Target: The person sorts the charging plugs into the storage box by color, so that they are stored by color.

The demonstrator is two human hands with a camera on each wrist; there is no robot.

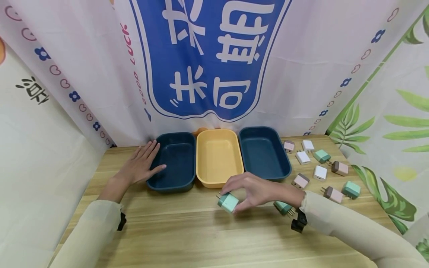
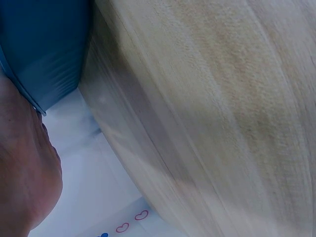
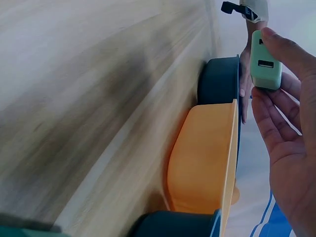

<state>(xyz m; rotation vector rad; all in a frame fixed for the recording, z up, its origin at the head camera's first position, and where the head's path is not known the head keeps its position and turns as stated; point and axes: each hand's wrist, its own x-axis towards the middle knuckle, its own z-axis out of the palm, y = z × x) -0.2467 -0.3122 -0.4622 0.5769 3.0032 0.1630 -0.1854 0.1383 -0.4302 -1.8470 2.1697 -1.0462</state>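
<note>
My right hand (image 1: 251, 190) pinches a mint-green USB charger (image 1: 228, 202) between thumb and fingers, above the table in front of the yellow bin (image 1: 219, 185). Its metal prongs point left in the head view, and the right wrist view shows the USB slots on the charger (image 3: 265, 64). With fingers straight, my left hand (image 1: 140, 163) rests on the left rim of the left dark blue bin (image 1: 174, 186). In the left wrist view only part of that hand (image 2: 27, 163) shows, against the bin's side (image 2: 44, 44).
A second dark blue bin (image 1: 264, 175) stands right of the yellow one. To its right lie several loose chargers: white (image 1: 320, 173), pink-brown (image 1: 301, 181) and green (image 1: 351, 190). Another green charger (image 1: 282, 207) lies partly under the right forearm. A printed curtain (image 1: 291, 93) hangs behind the wooden table (image 1: 187, 238).
</note>
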